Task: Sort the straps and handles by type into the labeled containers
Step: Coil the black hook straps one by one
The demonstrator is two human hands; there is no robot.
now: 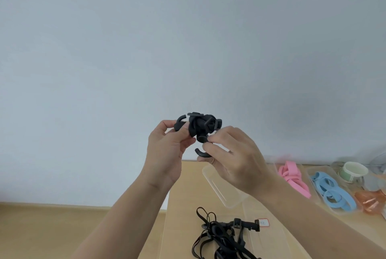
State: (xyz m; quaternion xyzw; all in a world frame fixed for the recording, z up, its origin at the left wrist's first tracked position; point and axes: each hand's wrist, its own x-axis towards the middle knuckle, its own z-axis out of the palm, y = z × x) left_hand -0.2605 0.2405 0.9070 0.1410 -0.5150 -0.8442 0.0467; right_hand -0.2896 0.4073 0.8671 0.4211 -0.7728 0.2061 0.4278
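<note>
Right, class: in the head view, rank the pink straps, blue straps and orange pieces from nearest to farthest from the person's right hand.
1. Pink straps, just right of the right hand, which pinches the black bundle.
2. Blue straps, further right, beyond the pink ones.
3. Orange pieces, at the far right edge.

A pale wooden worktop [186,194] carries clear plastic containers. The nearest container [257,244] holds tangled black straps [219,235] and bears a small label [263,222]. Beyond it lies a clear tray [219,187]. To the right are pink straps [292,175], blue rings [330,189], something orange [369,202], perhaps more straps, and a paper cup [353,172].
</note>
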